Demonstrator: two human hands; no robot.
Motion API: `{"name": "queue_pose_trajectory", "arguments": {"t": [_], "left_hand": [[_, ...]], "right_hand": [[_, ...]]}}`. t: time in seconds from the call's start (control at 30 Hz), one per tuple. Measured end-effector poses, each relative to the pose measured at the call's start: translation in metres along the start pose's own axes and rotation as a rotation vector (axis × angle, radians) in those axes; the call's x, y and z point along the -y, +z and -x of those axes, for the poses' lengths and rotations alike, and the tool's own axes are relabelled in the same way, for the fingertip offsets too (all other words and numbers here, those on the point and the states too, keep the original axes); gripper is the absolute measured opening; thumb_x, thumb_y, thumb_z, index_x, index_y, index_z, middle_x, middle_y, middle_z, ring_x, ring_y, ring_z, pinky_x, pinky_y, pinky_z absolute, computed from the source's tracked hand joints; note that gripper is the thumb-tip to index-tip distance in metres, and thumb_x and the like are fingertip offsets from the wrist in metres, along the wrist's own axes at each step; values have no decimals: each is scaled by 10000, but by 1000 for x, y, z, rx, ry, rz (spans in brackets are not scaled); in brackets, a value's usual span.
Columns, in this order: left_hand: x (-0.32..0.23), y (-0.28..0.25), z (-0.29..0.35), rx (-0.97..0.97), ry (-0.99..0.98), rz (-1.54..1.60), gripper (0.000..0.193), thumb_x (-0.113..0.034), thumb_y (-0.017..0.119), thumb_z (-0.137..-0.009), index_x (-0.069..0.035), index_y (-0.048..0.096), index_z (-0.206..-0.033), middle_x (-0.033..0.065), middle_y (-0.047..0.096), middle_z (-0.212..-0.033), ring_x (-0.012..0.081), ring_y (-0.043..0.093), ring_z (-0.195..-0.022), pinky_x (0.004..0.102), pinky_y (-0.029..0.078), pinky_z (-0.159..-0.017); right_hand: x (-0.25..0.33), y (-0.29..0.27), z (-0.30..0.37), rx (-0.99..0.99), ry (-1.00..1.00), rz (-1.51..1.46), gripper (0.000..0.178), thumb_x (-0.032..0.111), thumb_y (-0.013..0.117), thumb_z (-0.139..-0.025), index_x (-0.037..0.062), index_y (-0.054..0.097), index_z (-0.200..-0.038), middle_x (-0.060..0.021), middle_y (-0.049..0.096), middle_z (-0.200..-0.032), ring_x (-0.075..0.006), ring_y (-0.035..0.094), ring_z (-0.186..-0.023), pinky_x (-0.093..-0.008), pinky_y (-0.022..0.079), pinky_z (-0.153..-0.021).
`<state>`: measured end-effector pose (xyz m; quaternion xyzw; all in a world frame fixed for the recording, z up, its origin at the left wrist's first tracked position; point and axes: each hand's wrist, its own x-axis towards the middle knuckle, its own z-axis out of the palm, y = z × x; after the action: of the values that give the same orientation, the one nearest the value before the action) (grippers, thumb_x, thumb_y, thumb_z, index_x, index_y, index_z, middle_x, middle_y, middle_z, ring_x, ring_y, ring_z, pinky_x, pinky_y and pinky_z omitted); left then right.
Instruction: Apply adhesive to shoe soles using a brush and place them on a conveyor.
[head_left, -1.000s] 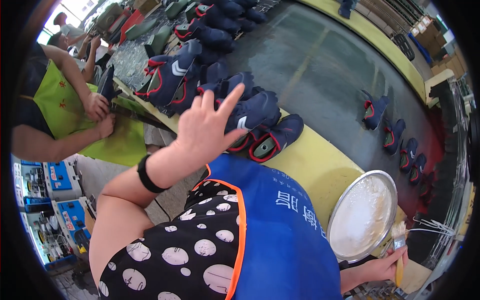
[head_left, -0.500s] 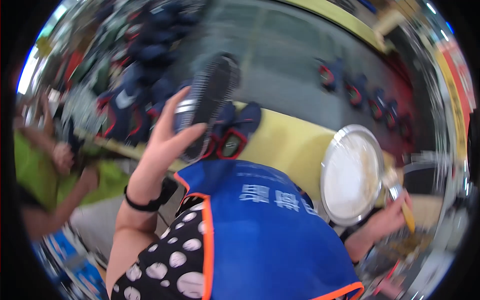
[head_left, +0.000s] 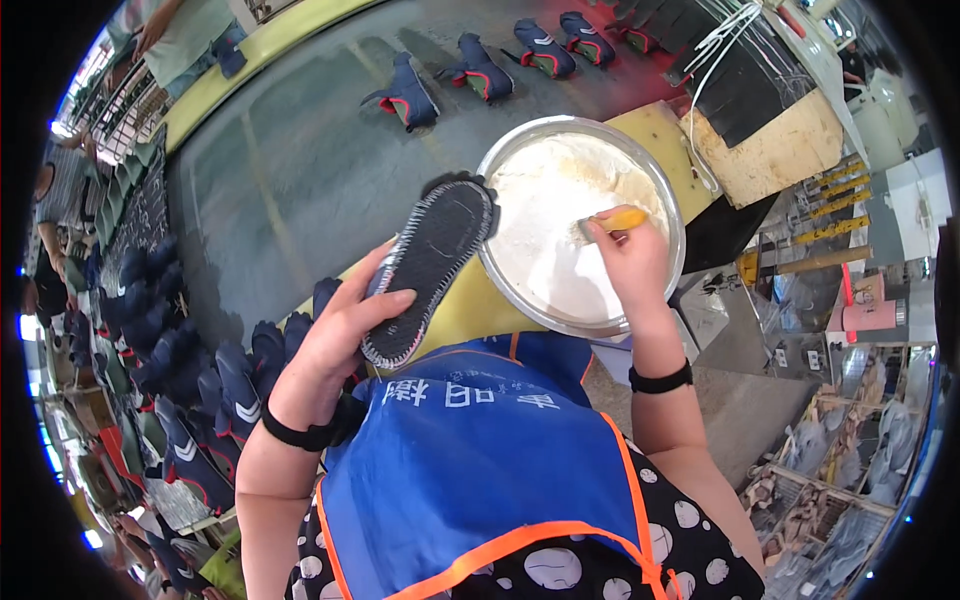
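My left hand [head_left: 345, 325] is closed around a shoe upper [head_left: 436, 262], holding it bottom up. Its flat black underside is edged with white stitching, and its far end is close to the rim of a round metal bowl [head_left: 493, 268]. White paste or liquid [head_left: 540, 215] fills much of that bowl. Over it, my right hand [head_left: 632, 262] grips a brush [head_left: 622, 220] by its yellow handle. The brush head is down at the white surface; whether it dips in is hard to see.
Several navy shoe uppers with red trim [head_left: 404, 100] stand along the grey belt [head_left: 300, 150]. More dark uppers [head_left: 180, 440] crowd together at the left. A yellow ledge [head_left: 455, 318] runs along the near side. Wire shelving [head_left: 830, 490] holds wrapped items at lower right; other people work at far left.
My view has swung right, bringing the bowl from the right side to near the middle. My right hand and the brush have moved from beside the bowl to over its white contents.
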<state>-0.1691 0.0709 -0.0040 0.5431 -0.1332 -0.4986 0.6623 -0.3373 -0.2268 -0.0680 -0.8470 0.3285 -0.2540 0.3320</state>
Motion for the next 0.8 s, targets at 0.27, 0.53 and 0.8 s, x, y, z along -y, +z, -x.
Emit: {"name": "queue_pose_trajectory", "arguments": {"t": [0.27,0.53,0.8], "left_hand": [[-1,6,-39,80,-135,-66,642,-132,665,-876,-12,422,-1457,106,610,-1218,150,623,-1008,274,537,-809],[-1,23,-46,143,-227,-207,641,-151,675,-880,-6,426,-1452,116,625,-1189,163,643,-974,274,556,-787],[-5,7,-33,164,-280,-61,632,-145,672,-875,9,434,-1440,114,628,-1198,156,643,-992,265,551,-798]], "right_hand": [[29,-31,-11,-218,-202,-87,126,40,775,-802,19,692,-895,-86,695,-852,-203,659,-722,-297,522,-668],[85,-29,9,57,-819,-164,168,138,734,-745,128,732,-913,-5,683,-893,-196,638,-818,-339,437,-796],[75,-21,-8,-50,-487,-243,164,67,780,-761,96,717,-909,-34,677,-859,-220,646,-798,-339,438,-739]]}}
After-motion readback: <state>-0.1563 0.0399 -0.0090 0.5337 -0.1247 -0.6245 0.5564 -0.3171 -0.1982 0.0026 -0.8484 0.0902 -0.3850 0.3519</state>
